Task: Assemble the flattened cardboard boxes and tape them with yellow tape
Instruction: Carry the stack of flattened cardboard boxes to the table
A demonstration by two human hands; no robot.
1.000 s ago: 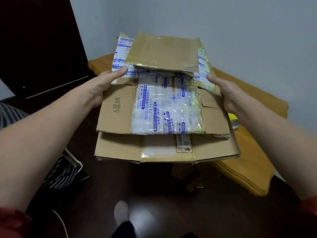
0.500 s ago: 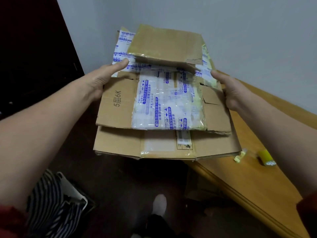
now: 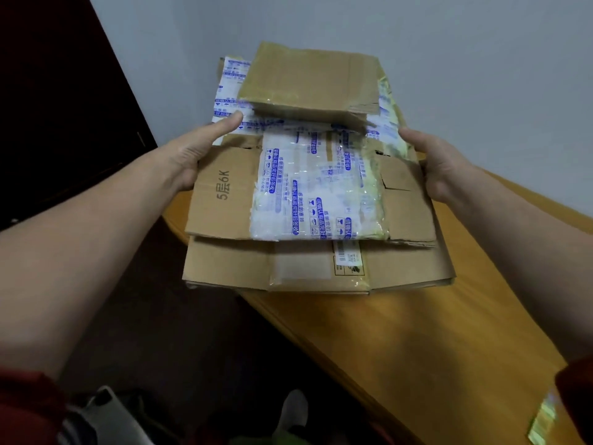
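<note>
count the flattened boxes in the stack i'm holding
3 visible: small box on top at the far end, taped box in the middle, largest box underneath. Others may be hidden between them.

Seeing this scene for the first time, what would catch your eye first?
A stack of flattened cardboard boxes fills the centre, gripped at its edges by the left hand and the right hand. Glossy white tape with blue print covers much of it. A wooden table lies lower right.
</note>
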